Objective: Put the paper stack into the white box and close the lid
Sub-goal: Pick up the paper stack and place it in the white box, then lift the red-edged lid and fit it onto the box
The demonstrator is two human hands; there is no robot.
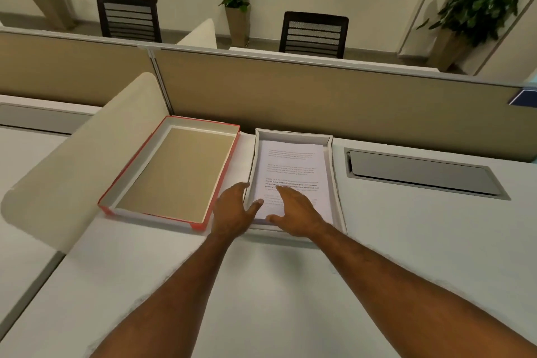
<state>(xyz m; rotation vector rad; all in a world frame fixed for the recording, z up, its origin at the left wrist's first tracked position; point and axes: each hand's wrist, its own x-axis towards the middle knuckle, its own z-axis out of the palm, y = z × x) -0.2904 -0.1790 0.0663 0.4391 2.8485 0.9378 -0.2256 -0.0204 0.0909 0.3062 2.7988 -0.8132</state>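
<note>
Head view, looking down over a white surface [290, 285] bounded at the rear by a tan partition [319, 96]. I see the white box [336, 183] lying open near the partition, with the paper stack [293, 166] of printed sheets already resting inside it, its far edge a little short of the box's rear wall. Just left of the box lies its lid [171, 171], inverted, with a red outer rim, white inner walls and a brown cardboard floor; lid and box sit side by side, close but not overlapping as far as I can tell. My left hand [232, 209] is spread with fingers apart at the box's near left corner, the fingertips against or just outside the left wall and the thumb reaching over the stack's edge. My right hand [293, 212] lies flat and spread on the near part of the top sheet, gripping nothing. To the right of the box, well apart, a grey cable hatch [421, 173] is set into the surface. A cream curved divider [87, 160] stands to the left of the lid. Beyond the partition are two black mesh chairs [315, 35] and potted plants [482, 3].
</note>
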